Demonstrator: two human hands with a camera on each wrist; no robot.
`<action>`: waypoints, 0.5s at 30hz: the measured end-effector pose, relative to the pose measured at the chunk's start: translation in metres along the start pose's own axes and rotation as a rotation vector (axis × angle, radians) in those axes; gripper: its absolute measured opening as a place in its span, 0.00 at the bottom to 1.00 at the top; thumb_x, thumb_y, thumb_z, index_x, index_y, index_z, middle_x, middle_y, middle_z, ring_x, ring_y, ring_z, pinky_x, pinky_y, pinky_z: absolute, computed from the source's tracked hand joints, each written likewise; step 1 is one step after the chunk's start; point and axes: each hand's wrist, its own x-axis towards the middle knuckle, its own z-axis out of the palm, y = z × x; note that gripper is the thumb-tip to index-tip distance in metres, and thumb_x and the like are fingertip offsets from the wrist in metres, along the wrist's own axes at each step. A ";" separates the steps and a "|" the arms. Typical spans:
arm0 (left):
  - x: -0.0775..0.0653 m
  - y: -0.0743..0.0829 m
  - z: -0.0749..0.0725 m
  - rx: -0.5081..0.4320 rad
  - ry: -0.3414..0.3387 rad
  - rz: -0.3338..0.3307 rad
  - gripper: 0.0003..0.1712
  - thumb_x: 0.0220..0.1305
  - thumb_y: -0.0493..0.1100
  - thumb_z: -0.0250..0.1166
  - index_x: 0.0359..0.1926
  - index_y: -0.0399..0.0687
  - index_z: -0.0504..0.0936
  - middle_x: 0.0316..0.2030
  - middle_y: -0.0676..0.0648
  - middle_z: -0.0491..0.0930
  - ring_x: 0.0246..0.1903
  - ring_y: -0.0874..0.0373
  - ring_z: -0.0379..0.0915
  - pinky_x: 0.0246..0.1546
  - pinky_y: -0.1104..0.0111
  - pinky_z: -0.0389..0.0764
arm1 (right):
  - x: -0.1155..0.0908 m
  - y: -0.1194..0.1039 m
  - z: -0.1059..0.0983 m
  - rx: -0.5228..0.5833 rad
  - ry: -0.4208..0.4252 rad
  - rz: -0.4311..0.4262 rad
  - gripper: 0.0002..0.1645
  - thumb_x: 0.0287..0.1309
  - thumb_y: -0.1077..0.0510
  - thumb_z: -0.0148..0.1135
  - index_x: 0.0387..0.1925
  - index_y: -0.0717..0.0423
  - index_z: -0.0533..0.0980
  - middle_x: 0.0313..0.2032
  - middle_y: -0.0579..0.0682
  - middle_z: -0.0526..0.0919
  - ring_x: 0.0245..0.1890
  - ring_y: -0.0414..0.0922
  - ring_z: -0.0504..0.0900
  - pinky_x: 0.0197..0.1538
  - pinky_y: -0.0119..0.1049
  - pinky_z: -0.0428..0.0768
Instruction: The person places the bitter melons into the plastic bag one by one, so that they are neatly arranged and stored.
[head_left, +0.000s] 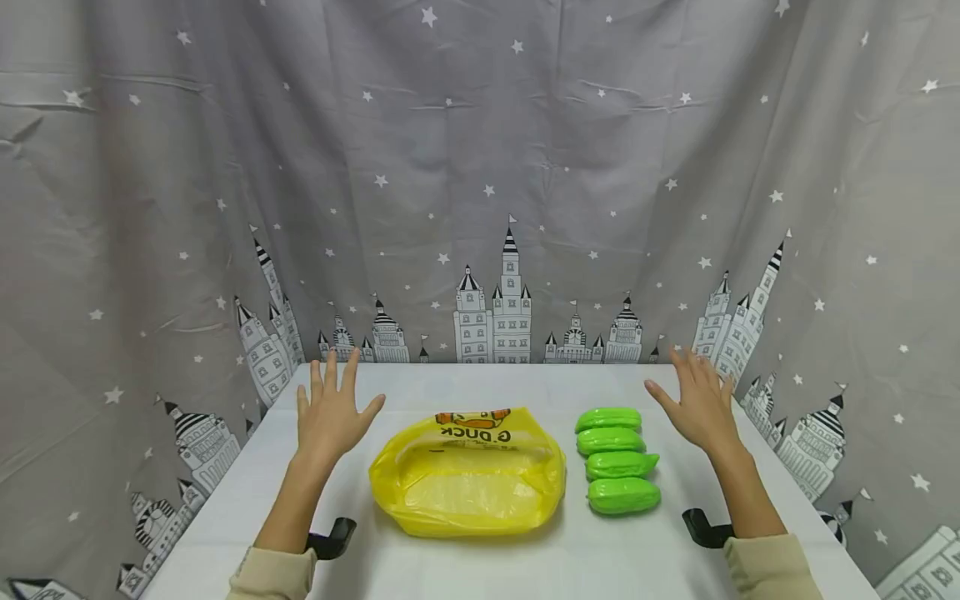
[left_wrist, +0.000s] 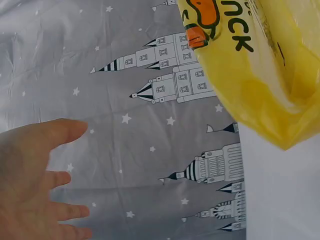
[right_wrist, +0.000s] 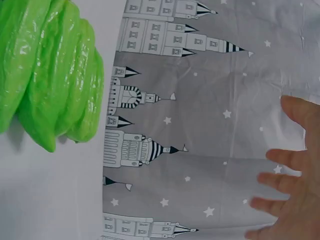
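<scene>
A yellow plastic bag [head_left: 468,492] printed with "G.DUCK" lettering lies in the middle of the table, its mouth spread wide toward me. My left hand [head_left: 330,417] is to the left of the bag, fingers spread, holding nothing. Several bright green, ridged vegetable-like pieces [head_left: 622,496] are lined up in a column right of the bag; the right wrist view shows the green pieces [right_wrist: 55,75] up close, one with a pointed tip. To their right my right hand [head_left: 697,408] is spread, also with nothing in it.
The white table [head_left: 480,575] ends at the back against a grey curtain [head_left: 480,167] printed with stars and castles, which also hangs along both sides. A black strap mount [head_left: 332,540] sits on the left wrist and another mount [head_left: 707,530] on the right.
</scene>
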 end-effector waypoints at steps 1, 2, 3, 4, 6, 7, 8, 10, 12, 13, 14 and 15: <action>-0.001 0.000 0.002 -0.023 0.032 0.008 0.46 0.60 0.55 0.59 0.71 0.44 0.49 0.68 0.30 0.45 0.66 0.32 0.34 0.59 0.36 0.40 | -0.001 0.001 0.001 0.025 0.012 -0.008 0.40 0.62 0.41 0.50 0.66 0.63 0.57 0.64 0.68 0.58 0.63 0.67 0.52 0.60 0.69 0.42; -0.001 0.000 0.004 -0.043 0.066 0.016 0.43 0.59 0.53 0.60 0.69 0.42 0.53 0.66 0.29 0.50 0.65 0.31 0.40 0.59 0.36 0.45 | -0.003 0.001 0.001 0.051 0.025 -0.015 0.38 0.62 0.43 0.52 0.64 0.63 0.60 0.62 0.68 0.62 0.61 0.67 0.57 0.59 0.68 0.49; -0.002 0.000 0.007 -0.065 0.097 0.025 0.41 0.58 0.51 0.61 0.68 0.40 0.56 0.64 0.29 0.55 0.63 0.31 0.46 0.58 0.37 0.49 | -0.005 0.001 0.002 0.078 0.037 -0.023 0.35 0.62 0.45 0.53 0.62 0.63 0.63 0.59 0.67 0.65 0.59 0.66 0.61 0.58 0.66 0.54; -0.003 0.000 0.010 -0.090 0.126 0.032 0.39 0.58 0.50 0.61 0.66 0.39 0.59 0.62 0.29 0.59 0.61 0.32 0.51 0.57 0.38 0.53 | -0.007 0.001 0.002 0.105 0.050 -0.035 0.31 0.63 0.47 0.54 0.60 0.64 0.66 0.57 0.67 0.69 0.56 0.66 0.64 0.55 0.65 0.59; -0.006 -0.001 0.016 -0.139 0.173 0.044 0.34 0.58 0.47 0.62 0.62 0.37 0.65 0.58 0.31 0.64 0.58 0.34 0.57 0.55 0.40 0.59 | -0.011 0.002 0.003 0.160 0.070 -0.051 0.26 0.63 0.50 0.55 0.56 0.62 0.70 0.53 0.65 0.73 0.53 0.64 0.68 0.51 0.62 0.66; -0.008 -0.001 0.020 -0.164 0.184 0.047 0.32 0.58 0.46 0.62 0.61 0.37 0.66 0.57 0.32 0.66 0.57 0.35 0.59 0.54 0.41 0.60 | -0.013 0.002 0.004 0.184 0.076 -0.056 0.24 0.63 0.51 0.55 0.55 0.61 0.71 0.52 0.64 0.74 0.53 0.64 0.69 0.51 0.61 0.67; -0.010 -0.001 0.024 -0.191 0.191 0.048 0.31 0.58 0.45 0.62 0.60 0.37 0.67 0.57 0.33 0.67 0.56 0.35 0.61 0.53 0.41 0.61 | -0.016 0.003 0.006 0.207 0.083 -0.060 0.22 0.63 0.52 0.55 0.54 0.60 0.72 0.51 0.64 0.75 0.52 0.63 0.70 0.51 0.60 0.68; -0.015 -0.002 0.031 -0.261 0.189 0.039 0.29 0.58 0.44 0.62 0.60 0.37 0.68 0.57 0.33 0.67 0.55 0.36 0.62 0.53 0.42 0.62 | -0.021 0.004 0.010 0.248 0.103 -0.066 0.19 0.62 0.53 0.56 0.52 0.59 0.74 0.49 0.61 0.77 0.52 0.61 0.72 0.51 0.59 0.68; -0.021 -0.003 0.039 -0.331 0.176 0.020 0.30 0.59 0.42 0.61 0.61 0.38 0.66 0.57 0.32 0.66 0.55 0.35 0.61 0.53 0.41 0.62 | -0.027 0.007 0.016 0.287 0.128 -0.060 0.17 0.62 0.54 0.56 0.50 0.57 0.76 0.46 0.59 0.80 0.50 0.60 0.73 0.50 0.58 0.69; -0.025 -0.003 0.043 -0.367 0.165 0.008 0.31 0.59 0.42 0.61 0.62 0.39 0.65 0.57 0.32 0.65 0.56 0.35 0.61 0.54 0.41 0.62 | -0.031 0.008 0.019 0.308 0.137 -0.056 0.17 0.62 0.53 0.56 0.49 0.57 0.76 0.45 0.59 0.80 0.50 0.60 0.74 0.50 0.59 0.69; -0.028 -0.004 0.048 -0.402 0.154 -0.008 0.32 0.59 0.41 0.61 0.63 0.40 0.63 0.58 0.32 0.65 0.56 0.35 0.60 0.54 0.41 0.63 | -0.034 0.010 0.023 0.333 0.148 -0.053 0.16 0.62 0.53 0.56 0.48 0.56 0.76 0.44 0.58 0.81 0.49 0.59 0.74 0.50 0.59 0.69; -0.031 -0.005 0.052 -0.432 0.143 -0.025 0.33 0.60 0.41 0.61 0.64 0.41 0.62 0.58 0.32 0.64 0.56 0.36 0.60 0.54 0.42 0.63 | -0.038 0.018 0.034 0.376 0.165 -0.057 0.16 0.61 0.53 0.57 0.48 0.54 0.77 0.43 0.55 0.82 0.49 0.57 0.75 0.52 0.57 0.69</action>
